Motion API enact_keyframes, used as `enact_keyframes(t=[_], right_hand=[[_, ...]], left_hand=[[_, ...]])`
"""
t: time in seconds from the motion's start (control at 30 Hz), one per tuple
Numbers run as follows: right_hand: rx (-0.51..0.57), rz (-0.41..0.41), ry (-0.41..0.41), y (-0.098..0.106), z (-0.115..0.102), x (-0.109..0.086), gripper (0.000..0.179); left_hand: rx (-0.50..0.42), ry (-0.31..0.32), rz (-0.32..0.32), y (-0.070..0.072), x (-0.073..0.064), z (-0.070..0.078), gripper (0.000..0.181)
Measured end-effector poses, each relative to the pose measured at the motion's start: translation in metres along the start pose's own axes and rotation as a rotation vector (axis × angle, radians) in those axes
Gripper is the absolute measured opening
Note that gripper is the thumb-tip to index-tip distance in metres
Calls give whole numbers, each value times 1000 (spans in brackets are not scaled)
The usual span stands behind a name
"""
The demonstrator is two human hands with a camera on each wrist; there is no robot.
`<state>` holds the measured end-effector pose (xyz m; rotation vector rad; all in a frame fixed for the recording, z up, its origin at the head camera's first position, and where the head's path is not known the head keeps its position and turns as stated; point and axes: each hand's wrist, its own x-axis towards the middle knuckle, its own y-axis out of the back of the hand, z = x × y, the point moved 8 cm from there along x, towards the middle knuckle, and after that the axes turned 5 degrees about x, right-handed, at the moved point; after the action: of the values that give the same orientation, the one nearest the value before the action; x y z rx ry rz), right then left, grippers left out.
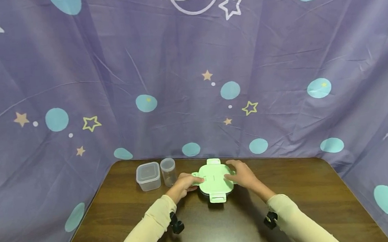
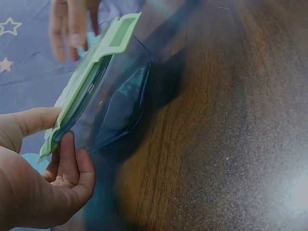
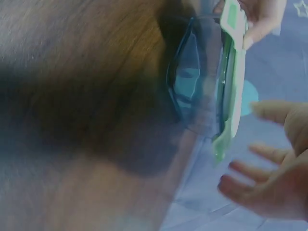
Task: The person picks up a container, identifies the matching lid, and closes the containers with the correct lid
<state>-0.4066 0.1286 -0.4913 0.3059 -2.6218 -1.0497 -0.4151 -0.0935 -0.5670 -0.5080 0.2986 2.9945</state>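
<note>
A glass food container (image 2: 113, 103) with a light green snap-on lid (image 1: 214, 177) is at the middle of the table's far half. Its clip flaps stick out from the sides of the lid. My left hand (image 1: 186, 183) pinches the left edge, thumb on top of the lid and fingers curled beneath the rim. By the right edge is my right hand (image 1: 241, 173); in the right wrist view its fingers (image 3: 269, 113) are spread and stand apart from the lid, holding nothing.
Left of the glass container stand a square clear plastic box (image 1: 148, 177) with a lid and a round clear jar (image 1: 169, 172). The brown wooden table (image 1: 307, 191) ends at a purple patterned curtain (image 1: 183, 76) at the back.
</note>
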Motion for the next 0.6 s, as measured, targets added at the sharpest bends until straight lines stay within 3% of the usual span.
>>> enact_keyframes(t=[0.13, 0.3, 0.6], right_hand=[[-96, -108, 183, -11, -26, -4, 63], [-266, -220, 291, -23, -45, -13, 74], [-514, -248, 459, -37, -59, -28, 84]], left_hand=[[-9, -2, 15, 0, 0, 0, 13], [-11, -10, 28, -1, -3, 1, 12], [-15, 1, 26, -1, -4, 1, 12]])
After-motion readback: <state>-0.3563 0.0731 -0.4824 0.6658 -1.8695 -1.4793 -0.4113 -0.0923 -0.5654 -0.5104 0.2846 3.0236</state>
